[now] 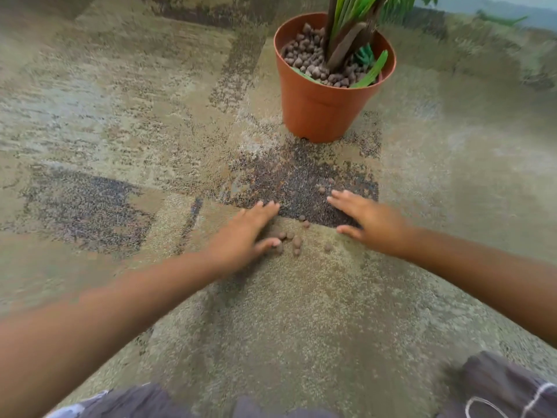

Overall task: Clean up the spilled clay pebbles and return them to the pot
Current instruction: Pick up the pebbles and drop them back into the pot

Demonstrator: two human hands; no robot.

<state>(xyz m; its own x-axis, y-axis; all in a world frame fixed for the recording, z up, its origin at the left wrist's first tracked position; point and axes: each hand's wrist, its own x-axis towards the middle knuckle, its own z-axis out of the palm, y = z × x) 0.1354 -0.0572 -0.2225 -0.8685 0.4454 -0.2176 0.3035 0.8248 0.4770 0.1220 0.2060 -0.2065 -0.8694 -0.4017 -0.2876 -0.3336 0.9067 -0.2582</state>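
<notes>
A dozen or so spilled clay pebbles (287, 236) lie loose on the carpet (301, 312), most of them bunched just beside the left hand (250, 233), a few strays further out near the right hand (367, 218) and on the dark patch beyond it; none of these is in a hand yet, so the clean-up looks to be at its gathering stage, with the lifting and the return to the pot (322, 107) wholly left to do; the pot stands upright, well beyond the spill, already holding a bed of the same pebbles around the plant (349, 34), and it seems to have room for more. Both hands are spread flat with fingers apart, palms down on or just over the pile, one on each side of the spill, gripping nothing; they seem set to sweep the pebbles together. The pebbles are small, rounded and irregular, a matt reddish brown, rough-looking and probably light enough to roll; the carpet is short, nubbly pile, mottled beige with darker patches, which may snag or hide strays; the pot is smooth orange plastic, tapered, with a thick rim.
</notes>
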